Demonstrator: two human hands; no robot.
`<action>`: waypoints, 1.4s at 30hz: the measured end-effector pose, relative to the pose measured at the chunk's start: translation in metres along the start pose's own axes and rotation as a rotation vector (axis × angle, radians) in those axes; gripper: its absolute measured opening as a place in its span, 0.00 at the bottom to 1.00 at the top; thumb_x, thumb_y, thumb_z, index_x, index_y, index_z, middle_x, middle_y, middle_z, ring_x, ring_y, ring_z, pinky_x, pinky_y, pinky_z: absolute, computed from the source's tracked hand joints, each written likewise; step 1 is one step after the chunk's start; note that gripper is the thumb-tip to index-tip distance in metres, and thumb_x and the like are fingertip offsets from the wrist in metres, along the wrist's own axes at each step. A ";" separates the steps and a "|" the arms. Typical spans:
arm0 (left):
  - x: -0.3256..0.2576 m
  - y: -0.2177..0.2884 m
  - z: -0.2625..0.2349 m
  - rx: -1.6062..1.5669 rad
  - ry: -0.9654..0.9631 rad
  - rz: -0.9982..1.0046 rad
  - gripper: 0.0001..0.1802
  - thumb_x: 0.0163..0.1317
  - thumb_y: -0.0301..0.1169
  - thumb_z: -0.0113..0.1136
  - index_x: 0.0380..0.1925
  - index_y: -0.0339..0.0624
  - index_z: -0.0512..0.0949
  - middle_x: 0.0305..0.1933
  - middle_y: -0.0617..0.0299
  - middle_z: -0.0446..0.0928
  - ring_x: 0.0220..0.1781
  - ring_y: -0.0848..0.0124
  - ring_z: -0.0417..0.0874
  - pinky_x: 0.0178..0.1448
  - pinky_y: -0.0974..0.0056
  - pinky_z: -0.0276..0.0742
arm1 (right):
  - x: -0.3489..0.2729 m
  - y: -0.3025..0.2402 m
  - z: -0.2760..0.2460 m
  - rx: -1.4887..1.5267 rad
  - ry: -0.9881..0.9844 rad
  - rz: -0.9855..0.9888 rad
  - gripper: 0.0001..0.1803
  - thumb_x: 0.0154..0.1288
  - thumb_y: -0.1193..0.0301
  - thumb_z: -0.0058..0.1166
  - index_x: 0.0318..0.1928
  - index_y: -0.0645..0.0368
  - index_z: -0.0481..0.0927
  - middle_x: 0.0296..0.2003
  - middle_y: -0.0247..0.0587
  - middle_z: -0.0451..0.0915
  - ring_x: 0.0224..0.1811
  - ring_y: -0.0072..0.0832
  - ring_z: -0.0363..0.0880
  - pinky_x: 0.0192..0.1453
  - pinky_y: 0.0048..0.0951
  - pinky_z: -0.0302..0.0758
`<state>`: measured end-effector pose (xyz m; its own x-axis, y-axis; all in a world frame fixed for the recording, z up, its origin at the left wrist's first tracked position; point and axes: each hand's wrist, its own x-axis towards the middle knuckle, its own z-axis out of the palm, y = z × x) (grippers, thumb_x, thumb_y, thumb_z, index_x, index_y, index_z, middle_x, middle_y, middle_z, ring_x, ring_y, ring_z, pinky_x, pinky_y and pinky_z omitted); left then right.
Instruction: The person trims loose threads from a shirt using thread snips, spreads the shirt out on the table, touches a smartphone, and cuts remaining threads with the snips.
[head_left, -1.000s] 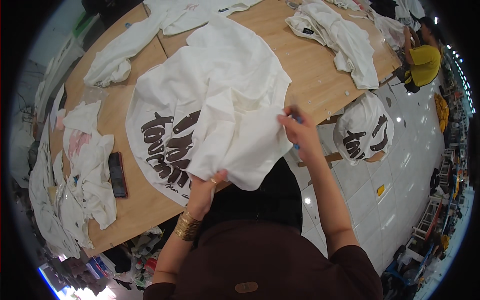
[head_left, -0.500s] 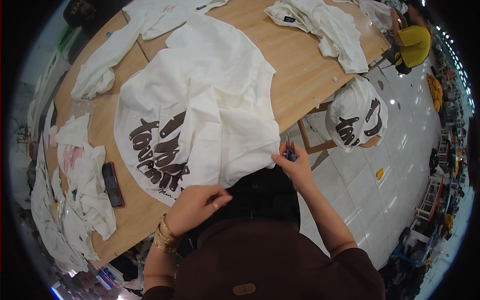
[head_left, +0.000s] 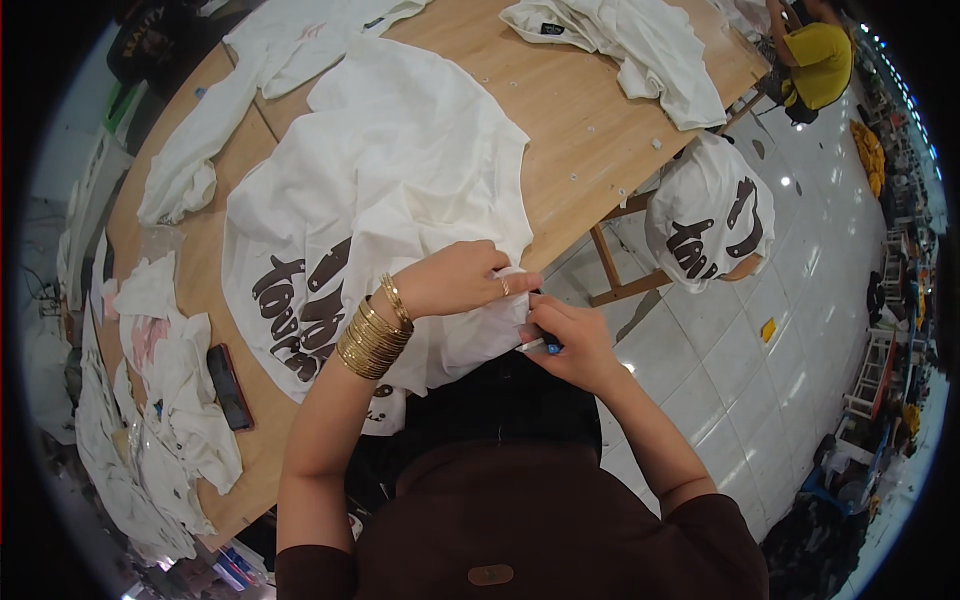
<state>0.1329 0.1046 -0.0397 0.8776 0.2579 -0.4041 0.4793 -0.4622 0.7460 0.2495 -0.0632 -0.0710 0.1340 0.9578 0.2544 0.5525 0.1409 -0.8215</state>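
Note:
A white T-shirt [head_left: 400, 200] with a large dark print lies spread over the near edge of the wooden table [head_left: 590, 130]. My left hand [head_left: 455, 280], with several gold bangles on the wrist, pinches a fold of the shirt's hem at the table edge. My right hand [head_left: 570, 335] is closed around a small tool with a blue handle [head_left: 550, 348], its tip against the same fold. The two hands touch each other over the cloth.
More white garments lie at the far right [head_left: 620, 40], far left [head_left: 190, 170] and near left [head_left: 170, 400] of the table. A dark phone [head_left: 228, 385] lies by the left pile. A printed shirt [head_left: 710, 225] hangs over a stool. A person in yellow [head_left: 815, 55] stands at the far right.
My left hand has come up from below the table edge and taken hold of the shirt's hem beside my right hand. The right hand has stayed at the hem, moving slightly lower.

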 end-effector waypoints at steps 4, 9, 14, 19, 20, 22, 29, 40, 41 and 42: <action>-0.008 -0.003 -0.008 -0.103 -0.010 0.076 0.22 0.59 0.47 0.58 0.29 0.35 0.76 0.27 0.56 0.73 0.31 0.69 0.74 0.36 0.67 0.69 | 0.003 -0.002 0.002 -0.140 -0.014 -0.069 0.14 0.38 0.77 0.62 0.27 0.58 0.71 0.31 0.36 0.76 0.25 0.32 0.76 0.27 0.26 0.70; -0.020 -0.014 -0.002 -0.519 0.006 -0.066 0.16 0.58 0.40 0.61 0.24 0.38 0.73 0.21 0.69 0.69 0.25 0.83 0.68 0.30 0.75 0.65 | 0.002 -0.003 -0.001 -0.111 0.038 -0.041 0.15 0.39 0.76 0.60 0.31 0.55 0.70 0.29 0.32 0.73 0.25 0.32 0.75 0.25 0.30 0.70; -0.029 -0.020 0.018 -0.799 0.269 0.046 0.12 0.61 0.36 0.59 0.28 0.39 0.74 0.21 0.74 0.67 0.24 0.85 0.64 0.30 0.77 0.62 | 0.012 -0.011 -0.012 -0.196 -0.127 -0.068 0.12 0.44 0.72 0.64 0.30 0.56 0.74 0.23 0.34 0.73 0.22 0.29 0.74 0.25 0.25 0.68; -0.045 -0.019 0.021 -0.820 0.393 0.063 0.11 0.61 0.35 0.58 0.30 0.37 0.74 0.22 0.73 0.68 0.25 0.85 0.65 0.30 0.77 0.62 | 0.023 -0.031 -0.028 -0.046 -0.073 0.149 0.16 0.48 0.64 0.65 0.36 0.56 0.75 0.24 0.35 0.75 0.22 0.27 0.74 0.27 0.24 0.70; -0.047 -0.018 0.022 -0.822 0.413 0.070 0.11 0.61 0.34 0.58 0.30 0.37 0.74 0.22 0.73 0.68 0.25 0.85 0.65 0.30 0.77 0.62 | 0.023 -0.033 -0.029 -0.039 -0.009 0.208 0.19 0.49 0.62 0.65 0.38 0.57 0.76 0.24 0.35 0.76 0.23 0.27 0.74 0.28 0.24 0.70; -0.050 -0.011 0.021 -0.828 0.417 0.070 0.11 0.61 0.34 0.58 0.31 0.36 0.75 0.23 0.72 0.69 0.25 0.85 0.65 0.30 0.77 0.62 | 0.025 -0.032 -0.027 -0.101 0.024 0.171 0.19 0.50 0.61 0.64 0.38 0.56 0.75 0.23 0.34 0.76 0.22 0.28 0.75 0.27 0.25 0.70; -0.059 -0.008 0.018 -0.818 0.408 0.128 0.08 0.61 0.30 0.57 0.33 0.35 0.75 0.27 0.70 0.72 0.31 0.83 0.68 0.37 0.76 0.65 | 0.029 -0.035 -0.021 -0.195 0.066 0.042 0.14 0.53 0.63 0.61 0.37 0.55 0.76 0.20 0.34 0.75 0.20 0.27 0.75 0.23 0.26 0.68; -0.064 -0.009 0.022 -0.781 0.415 0.238 0.06 0.61 0.26 0.55 0.37 0.37 0.75 0.38 0.67 0.72 0.40 0.81 0.72 0.43 0.74 0.68 | 0.029 -0.040 -0.008 0.263 0.026 0.285 0.12 0.50 0.70 0.64 0.34 0.57 0.76 0.16 0.29 0.68 0.15 0.17 0.63 0.20 0.19 0.58; -0.065 -0.007 0.021 -0.844 0.407 0.206 0.06 0.60 0.25 0.56 0.37 0.37 0.75 0.38 0.68 0.72 0.40 0.80 0.72 0.44 0.73 0.69 | 0.028 -0.040 -0.006 0.313 0.062 0.266 0.11 0.49 0.74 0.64 0.33 0.58 0.77 0.17 0.28 0.66 0.15 0.13 0.57 0.19 0.17 0.51; -0.066 -0.006 0.020 -0.844 0.408 0.205 0.06 0.60 0.25 0.56 0.37 0.37 0.75 0.38 0.68 0.72 0.40 0.80 0.72 0.44 0.73 0.69 | 0.029 -0.040 -0.005 0.314 0.061 0.266 0.11 0.49 0.74 0.64 0.33 0.58 0.77 0.17 0.28 0.66 0.15 0.13 0.57 0.19 0.17 0.51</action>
<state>0.0719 0.0732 -0.0279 0.7983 0.5887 -0.1268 0.0149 0.1911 0.9815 0.2354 -0.0428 -0.0281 0.2921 0.9558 0.0345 0.2159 -0.0308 -0.9759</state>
